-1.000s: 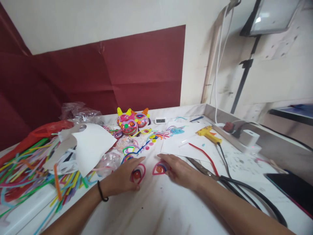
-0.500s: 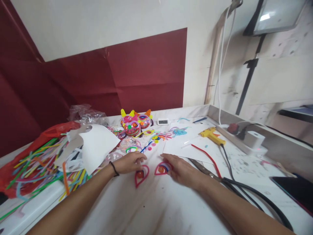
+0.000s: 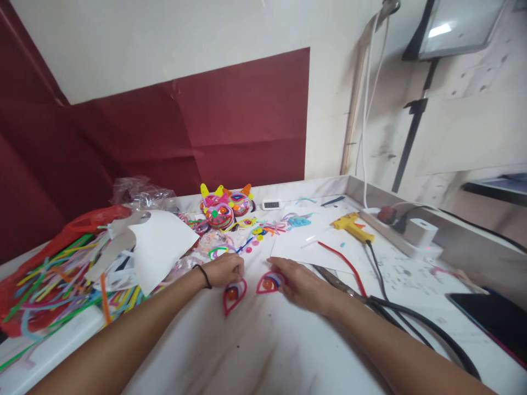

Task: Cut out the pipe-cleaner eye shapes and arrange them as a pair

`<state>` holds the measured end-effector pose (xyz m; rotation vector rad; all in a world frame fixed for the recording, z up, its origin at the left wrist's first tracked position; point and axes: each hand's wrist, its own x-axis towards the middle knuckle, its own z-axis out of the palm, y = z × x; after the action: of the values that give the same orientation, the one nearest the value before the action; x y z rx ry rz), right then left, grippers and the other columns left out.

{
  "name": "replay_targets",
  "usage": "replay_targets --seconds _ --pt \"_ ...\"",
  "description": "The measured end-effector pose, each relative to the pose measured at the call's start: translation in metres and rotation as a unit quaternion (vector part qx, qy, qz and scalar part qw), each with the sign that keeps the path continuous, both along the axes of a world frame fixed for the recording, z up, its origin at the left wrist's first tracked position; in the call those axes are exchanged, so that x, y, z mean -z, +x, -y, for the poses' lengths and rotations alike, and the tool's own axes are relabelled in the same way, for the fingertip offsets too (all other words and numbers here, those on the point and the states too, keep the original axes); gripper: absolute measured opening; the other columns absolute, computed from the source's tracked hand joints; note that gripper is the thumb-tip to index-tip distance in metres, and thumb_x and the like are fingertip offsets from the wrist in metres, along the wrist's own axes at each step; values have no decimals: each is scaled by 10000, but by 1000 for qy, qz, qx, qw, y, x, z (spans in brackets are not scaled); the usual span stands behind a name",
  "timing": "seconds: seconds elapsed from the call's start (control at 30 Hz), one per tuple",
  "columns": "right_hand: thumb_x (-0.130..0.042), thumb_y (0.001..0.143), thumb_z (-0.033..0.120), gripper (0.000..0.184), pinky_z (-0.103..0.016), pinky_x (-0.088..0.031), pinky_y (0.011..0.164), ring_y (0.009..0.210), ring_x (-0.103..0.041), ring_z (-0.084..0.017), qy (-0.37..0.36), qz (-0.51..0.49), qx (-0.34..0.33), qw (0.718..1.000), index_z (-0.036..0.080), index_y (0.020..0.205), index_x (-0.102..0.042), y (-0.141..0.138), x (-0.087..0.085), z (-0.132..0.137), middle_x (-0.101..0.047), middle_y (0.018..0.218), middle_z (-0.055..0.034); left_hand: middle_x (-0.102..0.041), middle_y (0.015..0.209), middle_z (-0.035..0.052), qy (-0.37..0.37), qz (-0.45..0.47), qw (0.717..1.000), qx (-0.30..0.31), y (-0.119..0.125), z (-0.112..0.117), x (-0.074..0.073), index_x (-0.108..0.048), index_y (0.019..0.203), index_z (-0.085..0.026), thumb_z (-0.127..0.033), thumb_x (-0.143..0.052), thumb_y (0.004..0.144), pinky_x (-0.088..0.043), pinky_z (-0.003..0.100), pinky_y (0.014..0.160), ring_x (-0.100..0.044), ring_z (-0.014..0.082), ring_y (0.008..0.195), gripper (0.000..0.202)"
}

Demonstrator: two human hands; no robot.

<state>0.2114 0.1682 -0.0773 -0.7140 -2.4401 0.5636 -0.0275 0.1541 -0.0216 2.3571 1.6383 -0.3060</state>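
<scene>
Two red eye-shaped pieces with orange centres lie side by side on the white table. My left hand [image 3: 225,270] rests with curled fingers on the upper edge of the left eye piece [image 3: 233,294]. My right hand [image 3: 297,282] lies flat, fingers stretched, touching the right eye piece [image 3: 268,283]. Colourful round masks [image 3: 224,207] with yellow and orange horns sit further back.
A heap of coloured pipe cleaners [image 3: 53,285] and white paper [image 3: 160,247] lies at the left. A yellow glue gun [image 3: 353,227], a red strip, scissors [image 3: 341,285] and black cables [image 3: 411,323] are at the right, with a power strip [image 3: 411,236].
My left hand has drawn back off the left eye piece, which now shows below the fingers and has turned point-down. The right hand has stayed on its piece.
</scene>
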Motion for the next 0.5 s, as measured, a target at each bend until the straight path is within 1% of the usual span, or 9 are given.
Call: replay_targets --seconds 0.27,0.4,0.5 --pt "-561 713 -32 630 -429 -438 954 1132 -518 -265 18 5 3 1000 97 1311 -412 1 -5 4 -542 1244 -148 -615 1095 64 25 -3 1000 -19 0 7 -3 -574 1104 -159 -329 -552 892 -527 394 785 -618 187 918 272" --pt "-602 665 14 692 -391 -471 889 1034 -565 -262 15 16 11 1000 114 1320 -405 1 -11 5 -573 1178 -144 -617 1093 62 53 6 998 -20 4 11 -2 -579 1094 -159 -325 -556 889 -524 398 792 -617 188 921 265" --pt "-625 667 51 708 -347 -482 847 968 -588 -238 10 18 20 1000 151 1328 -393 0 -13 5 -576 1158 -130 -618 1090 61 80 29 996 -14 8 14 -3 -586 1079 -159 -321 -558 889 -520 401 801 -615 189 928 252"
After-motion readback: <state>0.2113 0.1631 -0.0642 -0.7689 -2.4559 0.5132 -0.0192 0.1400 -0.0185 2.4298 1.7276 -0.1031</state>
